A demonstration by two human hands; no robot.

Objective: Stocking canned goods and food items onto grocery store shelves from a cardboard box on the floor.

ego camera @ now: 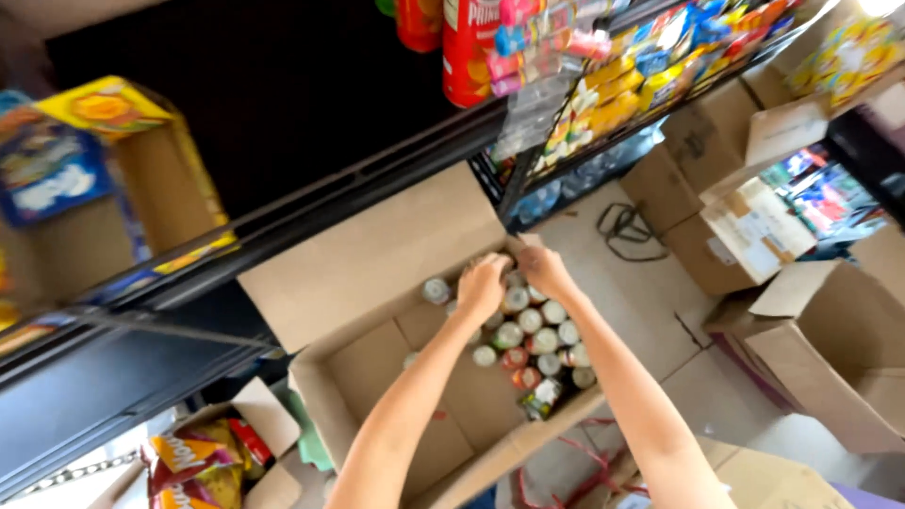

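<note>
A large open cardboard box [377,377] sits on the floor below me, with several upright cans [539,339] packed in its far right part, seen from the top. My left hand [483,286] reaches down into the box with curled fingers on a can at the back of the group. My right hand [544,269] is right beside it, fingers closed at the box's far edge over the same cluster. Whether each hand fully grips a can is hard to see in the blur.
A dark metal shelf [283,217] runs across the left and top, carrying cardboard trays [141,188] and red snack tubes [468,47]. Hanging packets [641,66] fill a wire rack. More open cardboard boxes [830,349] stand at right. Snack bags [193,462] lie in a box at lower left.
</note>
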